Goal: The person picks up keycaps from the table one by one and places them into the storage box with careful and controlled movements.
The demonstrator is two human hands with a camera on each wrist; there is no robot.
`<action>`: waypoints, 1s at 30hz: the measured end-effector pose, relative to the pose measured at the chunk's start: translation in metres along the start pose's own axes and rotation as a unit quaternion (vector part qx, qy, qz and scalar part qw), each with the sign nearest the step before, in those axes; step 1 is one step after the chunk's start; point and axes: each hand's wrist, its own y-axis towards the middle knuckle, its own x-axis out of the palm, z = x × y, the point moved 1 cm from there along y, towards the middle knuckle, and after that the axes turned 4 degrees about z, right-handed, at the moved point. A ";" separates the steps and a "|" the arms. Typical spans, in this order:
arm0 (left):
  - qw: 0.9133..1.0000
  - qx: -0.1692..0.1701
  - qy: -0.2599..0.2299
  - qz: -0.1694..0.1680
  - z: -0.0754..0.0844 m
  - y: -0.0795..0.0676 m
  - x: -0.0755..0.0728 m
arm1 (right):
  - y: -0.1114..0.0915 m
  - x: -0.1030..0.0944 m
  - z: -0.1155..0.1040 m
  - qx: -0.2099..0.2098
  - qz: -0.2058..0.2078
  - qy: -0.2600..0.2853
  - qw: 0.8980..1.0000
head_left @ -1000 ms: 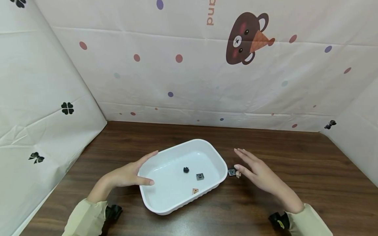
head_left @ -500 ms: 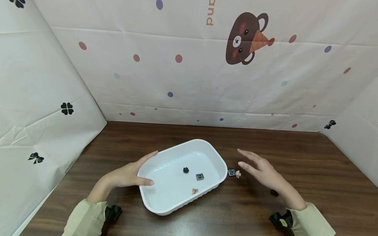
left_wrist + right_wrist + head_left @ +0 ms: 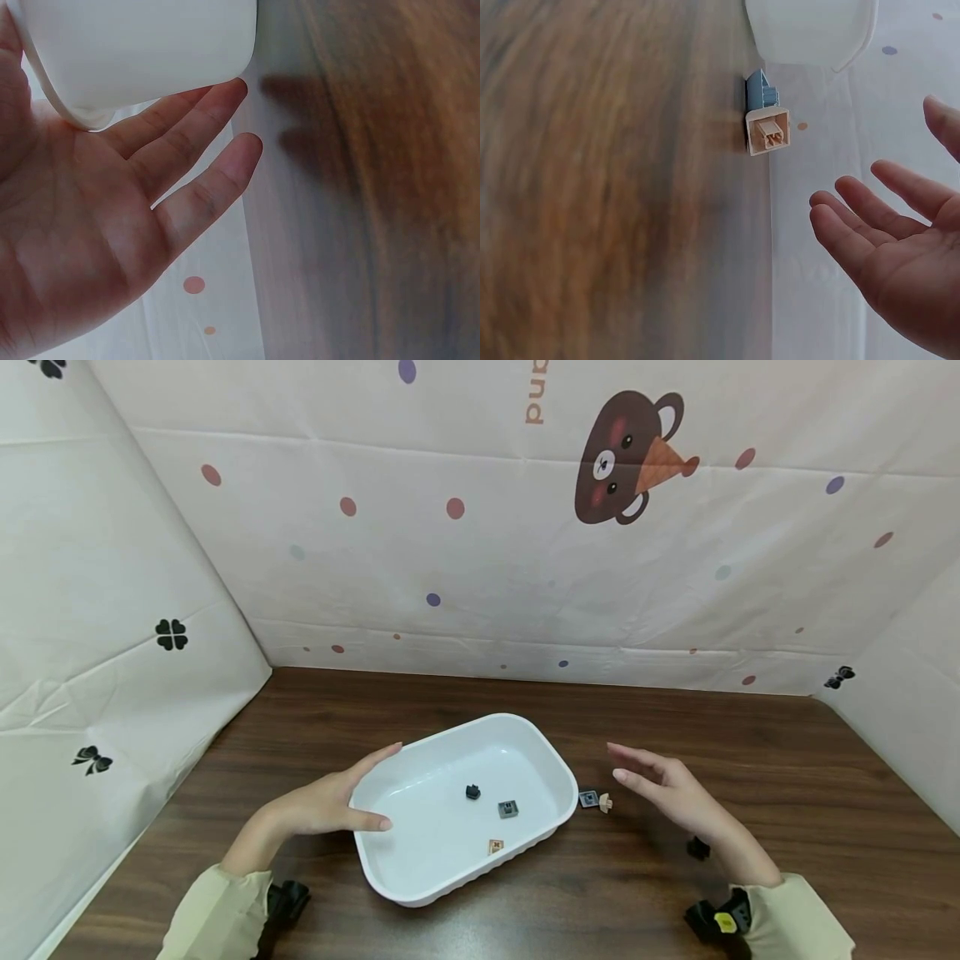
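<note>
A white plastic tub (image 3: 427, 860) sits at an angle on the table. My left hand (image 3: 318, 806) grips its left end, thumb over the rim and fingers outside along the wall; in the left wrist view those fingers (image 3: 191, 199) stretch below the rim. Inside lie a small black piece (image 3: 472, 792), a grey keycap (image 3: 507, 809) and a beige keycap (image 3: 496, 846). Against the tub's right side are a blue-grey keycap (image 3: 757, 94) and a beige keycap (image 3: 769, 131), its hollow underside showing. My right hand (image 3: 671, 789) hovers to their right, fingers loosely extended, holding nothing.
A small dark piece (image 3: 698, 848) lies on the brown wooden table (image 3: 810, 760) beside my right forearm. White printed cloth (image 3: 487, 568) hangs behind the table and along both sides. Dark straps with devices circle both wrists.
My right hand has drawn back to the right from the keycaps, uncovering the beige one and the dark piece near the forearm. My left hand and the tub have stayed put.
</note>
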 end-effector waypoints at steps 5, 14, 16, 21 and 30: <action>1.000 -0.003 -0.002 0.001 0.001 0.000 0.000 | 0.001 -0.001 0.005 0.023 -0.005 0.043 0.999; 1.000 -0.008 -0.003 0.004 0.000 0.000 0.001 | 0.002 -0.001 0.012 0.045 -0.045 0.086 0.994; 1.000 -0.005 -0.002 0.003 0.000 0.000 0.000 | 0.002 0.000 0.014 0.052 -0.054 0.087 0.993; 1.000 -0.009 -0.002 0.004 -0.001 0.000 0.000 | 0.004 0.002 0.018 0.053 -0.077 0.087 0.992; 1.000 0.000 -0.001 0.001 -0.001 0.000 0.000 | 0.006 0.004 0.021 0.063 -0.093 0.092 0.989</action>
